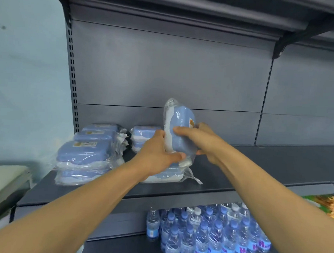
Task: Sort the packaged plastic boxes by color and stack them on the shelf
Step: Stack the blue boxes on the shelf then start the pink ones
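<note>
Both forearms run off the lower edge. The left hand [157, 152] covers the near side of the held box [179, 130] and part of the box beneath [168, 176]. The box stickers are too blurred to read. The water bottles [206, 233] are cut off below, their labels only partly legible.

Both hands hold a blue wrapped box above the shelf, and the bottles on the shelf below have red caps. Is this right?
Not quite. The head view shows both hands, left and right, holding the blue wrapped box above the shelf, but the bottles below have blue and white caps, not red.
</note>
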{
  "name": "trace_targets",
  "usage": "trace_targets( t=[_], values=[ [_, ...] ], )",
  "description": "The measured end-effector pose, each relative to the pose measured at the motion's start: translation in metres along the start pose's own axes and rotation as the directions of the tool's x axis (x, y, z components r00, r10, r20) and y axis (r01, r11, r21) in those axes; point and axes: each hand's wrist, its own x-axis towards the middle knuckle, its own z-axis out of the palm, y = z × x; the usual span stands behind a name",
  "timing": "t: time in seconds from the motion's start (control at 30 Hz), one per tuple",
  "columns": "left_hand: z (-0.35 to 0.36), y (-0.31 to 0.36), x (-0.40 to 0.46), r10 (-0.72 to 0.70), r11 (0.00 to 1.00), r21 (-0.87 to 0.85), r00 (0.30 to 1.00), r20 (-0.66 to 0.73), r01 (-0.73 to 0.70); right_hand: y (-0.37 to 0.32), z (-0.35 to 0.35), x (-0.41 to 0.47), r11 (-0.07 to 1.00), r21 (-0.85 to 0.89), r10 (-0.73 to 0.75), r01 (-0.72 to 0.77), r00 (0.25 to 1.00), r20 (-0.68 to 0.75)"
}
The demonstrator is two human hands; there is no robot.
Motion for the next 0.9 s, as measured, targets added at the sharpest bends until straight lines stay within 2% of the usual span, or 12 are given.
trace_targets(
  t=[0.07, 0.1, 0.17, 0.23, 0.37, 0.53, 0.67, 0.77, 0.9],
  values=[
    [-0.01, -0.003, -0.004, -0.035, 0.993, 0.111, 0.996, 0.079, 0.026, 0.001, -0.002, 0.01, 0.996, -0.045, -0.077, 0.076, 0.997, -0.024],
    [-0.017, -0.006, -0.005, -0.058, 0.985, 0.169, 0.995, 0.076, 0.044, 0.001, -0.005, 0.015, 0.988, -0.087, -0.132, 0.129, 0.991, -0.036],
    [-0.031, -0.016, -0.005, -0.08, 0.968, 0.24, 0.997, 0.008, 0.076, 0.003, -0.012, 0.026, 0.949, -0.221, -0.229, 0.223, 0.973, 0.0],
    [-0.043, -0.027, -0.004, -0.087, 0.961, 0.256, 0.994, -0.067, 0.102, 0.003, -0.013, 0.035, 0.892, -0.339, -0.269, 0.298, 0.954, 0.132],
    [-0.052, -0.049, -0.004, -0.1, 0.954, 0.269, 0.986, -0.133, 0.133, 0.005, 0.007, 0.054, 0.798, -0.435, -0.251, 0.418, 0.886, 0.39],
    [-0.046, -0.069, -0.007, -0.15, 0.933, 0.315, 0.984, -0.094, 0.173, 0.019, 0.028, 0.074, 0.791, -0.475, -0.095, 0.385, 0.845, 0.526],
    [-0.04, -0.075, -0.005, -0.143, 0.919, 0.357, 0.985, -0.1, 0.169, 0.03, 0.029, 0.074, 0.805, -0.454, -0.093, 0.383, 0.836, 0.54],
    [-0.035, -0.073, -0.004, -0.09, 0.909, 0.398, 0.99, -0.109, 0.126, 0.032, 0.023, 0.065, 0.734, -0.517, -0.131, 0.441, 0.838, 0.529],
    [-0.028, -0.068, 0.0, -0.016, 0.872, 0.484, 0.993, -0.121, 0.073, 0.033, 0.006, 0.041, 0.8, -0.437, -0.286, 0.41, 0.902, 0.324]
  ],
)
